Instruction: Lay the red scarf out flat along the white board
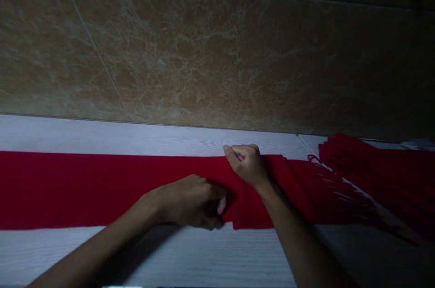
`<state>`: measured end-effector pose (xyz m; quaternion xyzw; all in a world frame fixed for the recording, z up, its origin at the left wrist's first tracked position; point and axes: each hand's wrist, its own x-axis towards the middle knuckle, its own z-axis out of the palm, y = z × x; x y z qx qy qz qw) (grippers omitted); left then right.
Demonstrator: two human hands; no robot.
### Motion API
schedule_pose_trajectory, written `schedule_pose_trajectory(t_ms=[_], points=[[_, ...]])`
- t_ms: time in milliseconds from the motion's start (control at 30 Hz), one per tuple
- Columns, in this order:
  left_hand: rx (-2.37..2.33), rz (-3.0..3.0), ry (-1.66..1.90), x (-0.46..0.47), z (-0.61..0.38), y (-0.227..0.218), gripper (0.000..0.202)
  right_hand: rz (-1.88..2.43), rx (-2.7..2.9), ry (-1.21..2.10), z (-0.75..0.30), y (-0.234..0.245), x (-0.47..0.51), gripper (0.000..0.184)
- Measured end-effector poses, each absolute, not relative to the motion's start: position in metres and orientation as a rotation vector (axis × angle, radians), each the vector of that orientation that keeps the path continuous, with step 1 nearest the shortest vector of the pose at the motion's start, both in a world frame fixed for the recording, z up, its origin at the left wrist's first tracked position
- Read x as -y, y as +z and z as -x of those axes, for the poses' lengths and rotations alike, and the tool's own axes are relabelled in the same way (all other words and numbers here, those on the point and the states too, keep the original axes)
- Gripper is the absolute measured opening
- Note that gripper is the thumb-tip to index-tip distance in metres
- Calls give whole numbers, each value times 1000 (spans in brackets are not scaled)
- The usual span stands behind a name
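- Nearest: white wood-grain table top (pixel 190 256), pale, dim light. Both forearms enter from the bottom edge and cross it toward the cloth.
- Left hand (pixel 193 202): fingers curled in tight, pinching the near edge of the red scarf (pixel 84 188) where a folded layer ends. Thumb tip visible at the fold. Grip narrow, closed on fabric.
- Right hand (pixel 246 163): fist-like, fingers bunched, pinching the far edge of the same scarf, just beyond and to the right of the left hand. Closed on fabric.
- The two hands sit close, near and far edge of the cloth band, not touching each other.
- Scarf position: lies flat on the table, roughly mid-depth, a bare strip of table on the near side and another on the far side.
- Scarf long axis: runs left to right across the view, parallel to the wall. The left part runs out of frame; the right end points right and slightly nearer.
- Fringe (pixel 336 188): tassels at the right end, spread over the table, overlapping a second heap of red cloth (pixel 384 174) at right. Whether that heap is the same scarf cannot be told.
- Containers: none in view to record.
- Farthest: brown marbled tile wall (pixel 210 52) rising from the table's back edge, grout lines visible. Pale object at top right corner, too dark to identify.
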<state>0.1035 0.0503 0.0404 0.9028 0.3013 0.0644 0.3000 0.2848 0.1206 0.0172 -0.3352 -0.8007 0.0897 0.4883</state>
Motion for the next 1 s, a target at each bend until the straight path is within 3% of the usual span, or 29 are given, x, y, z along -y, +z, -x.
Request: schedule_pose_trajectory(t_ms=[1000], points=[[-762,-2408,186,-48,-103,42,18,848,1998,280,-284,15,-122,51]])
